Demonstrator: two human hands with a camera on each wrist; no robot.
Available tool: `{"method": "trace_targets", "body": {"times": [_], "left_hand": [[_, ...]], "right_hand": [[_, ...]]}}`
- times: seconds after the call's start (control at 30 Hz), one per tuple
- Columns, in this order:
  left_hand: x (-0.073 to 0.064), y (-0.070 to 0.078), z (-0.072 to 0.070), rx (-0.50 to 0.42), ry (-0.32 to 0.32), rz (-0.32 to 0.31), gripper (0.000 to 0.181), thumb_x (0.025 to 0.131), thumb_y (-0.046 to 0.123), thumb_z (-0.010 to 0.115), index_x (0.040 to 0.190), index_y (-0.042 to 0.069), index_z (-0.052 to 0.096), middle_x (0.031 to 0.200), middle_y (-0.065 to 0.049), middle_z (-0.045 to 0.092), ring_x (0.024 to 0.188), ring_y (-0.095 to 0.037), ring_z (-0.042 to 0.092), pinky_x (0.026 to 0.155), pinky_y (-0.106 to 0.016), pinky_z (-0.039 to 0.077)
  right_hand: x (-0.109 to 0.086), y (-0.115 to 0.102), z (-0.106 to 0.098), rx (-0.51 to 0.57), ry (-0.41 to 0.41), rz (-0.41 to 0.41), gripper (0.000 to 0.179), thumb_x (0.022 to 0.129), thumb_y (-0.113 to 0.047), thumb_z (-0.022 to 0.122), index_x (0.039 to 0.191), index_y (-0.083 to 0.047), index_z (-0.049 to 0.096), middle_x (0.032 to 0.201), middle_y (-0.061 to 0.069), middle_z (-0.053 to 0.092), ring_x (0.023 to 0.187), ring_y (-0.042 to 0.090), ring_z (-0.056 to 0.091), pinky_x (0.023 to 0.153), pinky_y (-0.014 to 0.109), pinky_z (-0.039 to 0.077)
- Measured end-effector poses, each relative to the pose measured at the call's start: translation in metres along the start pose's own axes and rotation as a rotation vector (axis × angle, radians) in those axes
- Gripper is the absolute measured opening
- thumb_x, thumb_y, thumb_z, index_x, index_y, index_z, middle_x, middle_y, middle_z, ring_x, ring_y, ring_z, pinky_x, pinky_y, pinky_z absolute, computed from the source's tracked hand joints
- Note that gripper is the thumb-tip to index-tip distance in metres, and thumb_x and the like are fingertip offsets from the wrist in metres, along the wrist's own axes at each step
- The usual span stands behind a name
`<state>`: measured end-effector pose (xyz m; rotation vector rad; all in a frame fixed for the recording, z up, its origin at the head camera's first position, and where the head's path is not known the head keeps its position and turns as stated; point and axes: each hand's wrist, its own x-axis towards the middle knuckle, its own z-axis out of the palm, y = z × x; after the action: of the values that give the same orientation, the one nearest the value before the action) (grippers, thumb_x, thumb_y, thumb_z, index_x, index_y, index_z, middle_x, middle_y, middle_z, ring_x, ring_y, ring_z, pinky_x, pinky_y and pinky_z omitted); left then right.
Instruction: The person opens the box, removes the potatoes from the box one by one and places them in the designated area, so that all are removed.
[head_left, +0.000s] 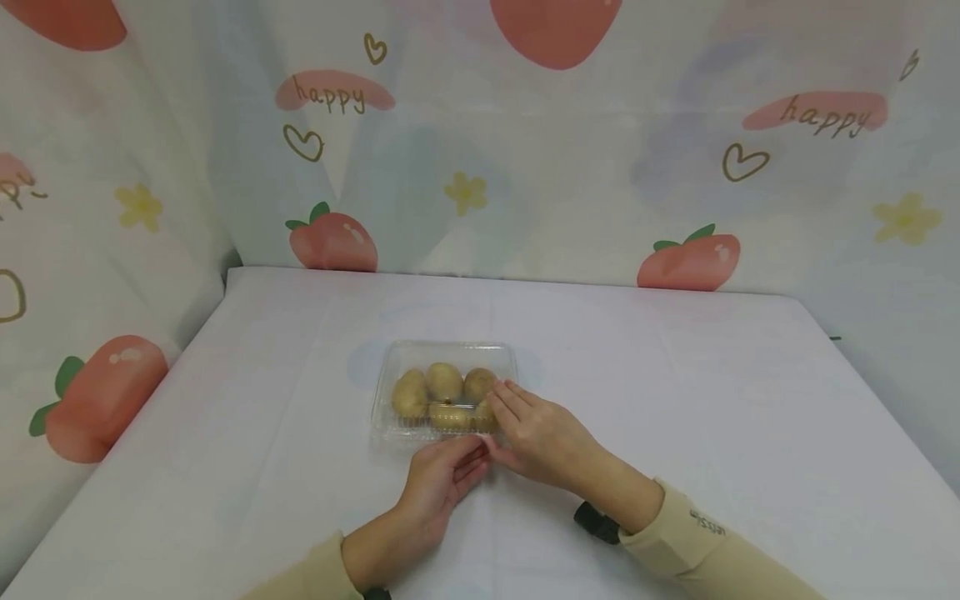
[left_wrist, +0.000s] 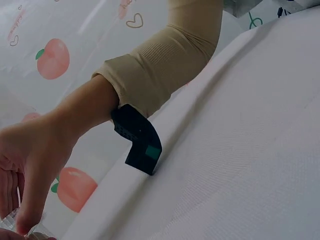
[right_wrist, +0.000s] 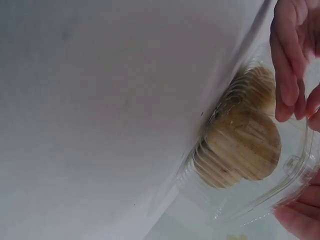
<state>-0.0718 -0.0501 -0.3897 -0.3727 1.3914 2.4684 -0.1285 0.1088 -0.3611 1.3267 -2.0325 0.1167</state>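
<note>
A clear plastic clamshell box [head_left: 401,357] lies on the white table with several potatoes [head_left: 444,382] inside. Its lid is over them; whether it is latched I cannot tell. My left hand [head_left: 438,483] is at the front right part of the box, with the rim between thumb and fingers [right_wrist: 287,90]. At the front right corner my right hand [head_left: 543,433] grips the box, fingers over the lid and thumb at the front edge. In the left wrist view the left thumb [left_wrist: 34,205] points down at the box, mostly cut off by the frame.
White cloth covers the table [head_left: 675,375]. A printed curtain [head_left: 540,167] with strawberries and hearts hangs behind it and along the left side. A dark wrist device [head_left: 596,522] sits under the right forearm, and another [left_wrist: 140,140] on the left wrist.
</note>
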Motion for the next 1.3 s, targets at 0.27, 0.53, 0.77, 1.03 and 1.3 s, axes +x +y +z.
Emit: {"method": "trace_targets", "body": {"times": [0.27,0.53,0.77,1.03,1.3], "left_hand": [[0.004,-0.006,0.001,0.052,0.022,0.062,0.028,0.088,0.012,0.06,0.107,-0.009,0.058,0.097,-0.012,0.067,0.086,-0.014,0.064,0.078,-0.025,0.052],[0.006,-0.008,0.003,0.097,0.033,0.145,0.029,0.088,0.008,0.06,0.105,-0.015,0.058,0.096,-0.017,0.066,0.085,-0.016,0.065,0.078,-0.027,0.052],[0.007,-0.01,0.002,0.045,0.034,0.149,0.028,0.087,0.006,0.061,0.104,-0.016,0.057,0.095,-0.018,0.066,0.086,-0.018,0.065,0.078,-0.028,0.052],[0.009,-0.013,0.002,0.041,0.035,0.163,0.029,0.087,0.008,0.061,0.103,-0.016,0.058,0.095,-0.017,0.067,0.086,-0.017,0.065,0.077,-0.027,0.053],[0.011,-0.014,0.001,0.031,0.056,0.171,0.025,0.086,0.008,0.063,0.099,-0.014,0.061,0.092,-0.016,0.067,0.084,-0.018,0.065,0.077,-0.027,0.053]], "right_hand": [[0.001,0.006,-0.006,-0.013,-0.05,-0.069,0.048,0.063,-0.019,0.075,0.098,0.01,0.06,0.097,0.023,0.064,0.09,0.03,0.064,0.079,0.033,0.052],[0.004,0.011,-0.007,-0.088,-0.052,-0.198,0.03,0.078,-0.016,0.056,0.093,0.009,0.062,0.093,0.021,0.065,0.085,0.029,0.065,0.074,0.031,0.054],[0.002,0.013,-0.001,-0.106,0.019,-0.23,0.039,0.087,-0.013,0.03,0.089,0.008,0.062,0.088,0.019,0.066,0.079,0.026,0.066,0.067,0.029,0.055],[0.0,0.018,0.004,-0.054,0.083,-0.235,0.036,0.086,-0.013,0.034,0.085,0.008,0.064,0.083,0.017,0.067,0.075,0.024,0.067,0.062,0.027,0.055],[0.001,0.019,0.007,-0.021,0.103,-0.206,0.036,0.084,-0.014,0.034,0.085,0.006,0.064,0.082,0.016,0.067,0.075,0.022,0.067,0.06,0.026,0.055]]}}
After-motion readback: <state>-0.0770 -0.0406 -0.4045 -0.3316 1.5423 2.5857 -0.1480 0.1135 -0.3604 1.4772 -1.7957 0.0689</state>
